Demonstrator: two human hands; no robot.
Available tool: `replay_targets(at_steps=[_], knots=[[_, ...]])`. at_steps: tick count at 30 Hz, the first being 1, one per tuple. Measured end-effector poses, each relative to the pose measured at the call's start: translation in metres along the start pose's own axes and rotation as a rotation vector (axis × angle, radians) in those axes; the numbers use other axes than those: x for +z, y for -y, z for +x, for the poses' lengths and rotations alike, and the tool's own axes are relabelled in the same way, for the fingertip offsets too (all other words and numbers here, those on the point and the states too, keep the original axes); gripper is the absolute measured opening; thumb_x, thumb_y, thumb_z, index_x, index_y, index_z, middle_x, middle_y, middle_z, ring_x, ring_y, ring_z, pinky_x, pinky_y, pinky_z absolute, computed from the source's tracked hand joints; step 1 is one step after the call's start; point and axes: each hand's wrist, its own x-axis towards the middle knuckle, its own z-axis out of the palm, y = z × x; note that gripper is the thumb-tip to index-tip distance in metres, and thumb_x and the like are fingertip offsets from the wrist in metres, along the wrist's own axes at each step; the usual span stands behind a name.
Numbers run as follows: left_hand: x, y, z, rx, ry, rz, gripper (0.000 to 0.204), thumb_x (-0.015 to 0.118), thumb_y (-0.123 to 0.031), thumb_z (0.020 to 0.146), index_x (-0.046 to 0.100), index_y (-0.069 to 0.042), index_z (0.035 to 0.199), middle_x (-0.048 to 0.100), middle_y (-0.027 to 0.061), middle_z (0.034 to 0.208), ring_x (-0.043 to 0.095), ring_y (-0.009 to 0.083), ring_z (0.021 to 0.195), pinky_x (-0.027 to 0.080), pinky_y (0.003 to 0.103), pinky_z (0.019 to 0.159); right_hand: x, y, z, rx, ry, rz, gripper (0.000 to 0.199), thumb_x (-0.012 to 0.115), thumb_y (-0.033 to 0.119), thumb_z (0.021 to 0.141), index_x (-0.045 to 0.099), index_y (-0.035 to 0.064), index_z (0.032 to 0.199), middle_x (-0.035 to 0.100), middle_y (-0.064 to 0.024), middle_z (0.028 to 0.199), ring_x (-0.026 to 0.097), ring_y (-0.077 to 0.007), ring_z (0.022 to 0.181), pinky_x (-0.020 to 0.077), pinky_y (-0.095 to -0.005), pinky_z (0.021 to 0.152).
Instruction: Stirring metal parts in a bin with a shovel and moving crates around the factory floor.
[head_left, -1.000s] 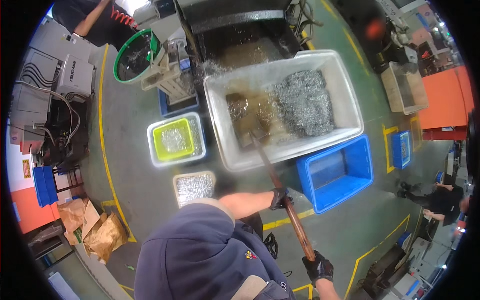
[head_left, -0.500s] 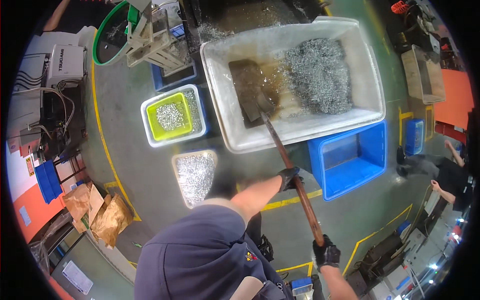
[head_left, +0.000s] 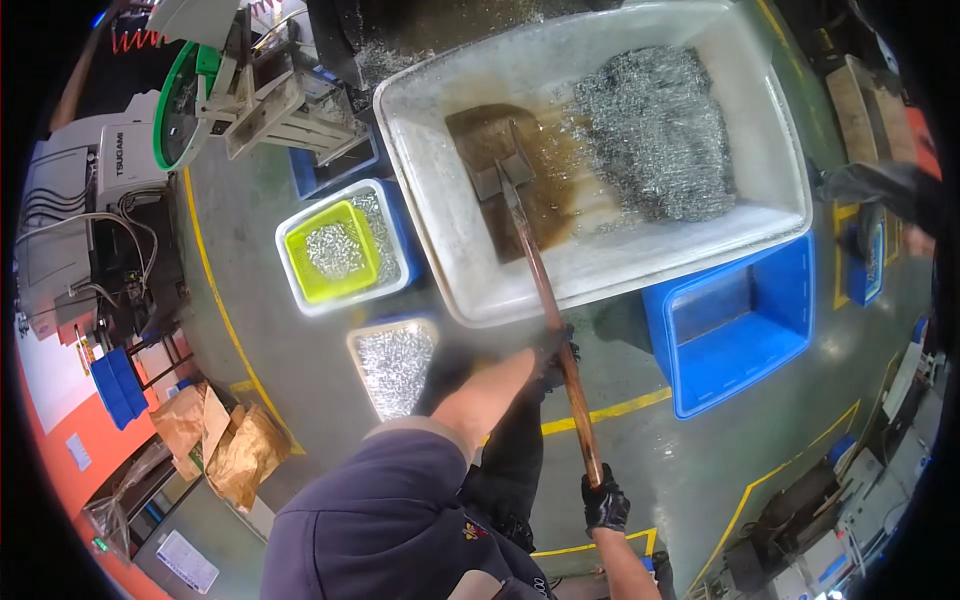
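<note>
A shovel (head_left: 541, 275) with a long brown wooden handle slants across the middle. Its metal blade rests in the large white tub (head_left: 470, 308), over a dark, wet brownish patch on the tub's left side. My left hand (head_left: 556, 358), in a black glove, is wrapped round the middle of the handle, partly hidden behind it. Lower down, my black-gloved right hand (head_left: 606, 503) grips the handle's end. Against the tub's right side lies a heap of silvery metal shavings (head_left: 655, 135), apart from the blade.
Left of the tub stand a white bin (head_left: 290, 285) with a yellow-green basket (head_left: 372, 275) inside and a container of shiny metal pieces (head_left: 392, 370). A blue bin (head_left: 745, 350) sits by the tub's near right side. A person's dark-clad leg (head_left: 880, 190) shows at the right.
The shovel blade has shifted a little up and left inside the tub. My right hand has moved left with the handle's end. The view has shifted, and the person at right is closer to the tub.
</note>
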Motion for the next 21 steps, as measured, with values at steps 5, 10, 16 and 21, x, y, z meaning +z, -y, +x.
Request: replay_targets(at_steps=[5, 10, 16, 21], knots=[[-0.015, -0.016, 0.03, 0.073, -0.072, 0.118, 0.026, 0.065, -0.035, 0.086, 0.055, -0.012, 0.093, 0.06, 0.0089, 0.072, 0.059, 0.0241, 0.062, 0.052, 0.039, 0.058, 0.013, 0.035, 0.018, 0.009, -0.004, 0.166, 0.046, 0.058, 0.044, 0.086, 0.059, 0.0152, 0.122, 0.066, -0.0168, 0.1, 0.063, -0.0379, 0.089, 0.051, -0.0458, 0.075], [-0.067, -0.044, 0.059, 0.007, -0.066, 0.347, 0.032, 0.063, -0.041, 0.087, 0.054, -0.011, 0.093, 0.066, 0.0112, 0.078, 0.067, 0.0262, 0.072, 0.057, 0.043, 0.068, 0.054, 0.05, 0.032, -0.107, -0.084, 0.253, 0.042, 0.062, 0.04, 0.085, 0.062, 0.0122, 0.116, 0.066, -0.0179, 0.097, 0.063, -0.0382, 0.089, 0.0513, -0.0448, 0.076], [-0.076, -0.032, 0.071, 0.076, -0.047, 0.35, 0.032, 0.062, -0.043, 0.088, 0.054, -0.011, 0.09, 0.068, 0.0096, 0.079, 0.068, 0.0244, 0.07, 0.057, 0.041, 0.064, 0.084, 0.03, 0.031, -0.192, -0.152, 0.421, 0.043, 0.064, 0.042, 0.083, 0.064, 0.0111, 0.113, 0.066, -0.0186, 0.098, 0.063, -0.0375, 0.092, 0.0515, -0.0438, 0.078], [-0.087, -0.01, 0.069, 0.125, -0.117, 0.421, 0.036, 0.059, -0.048, 0.088, 0.054, -0.012, 0.089, 0.067, 0.0084, 0.076, 0.067, 0.0236, 0.067, 0.056, 0.041, 0.061, 0.085, 0.012, 0.023, -0.184, -0.081, 0.404, 0.044, 0.061, 0.044, 0.084, 0.063, 0.0125, 0.115, 0.066, -0.0191, 0.098, 0.062, -0.0387, 0.094, 0.0506, -0.045, 0.08]])
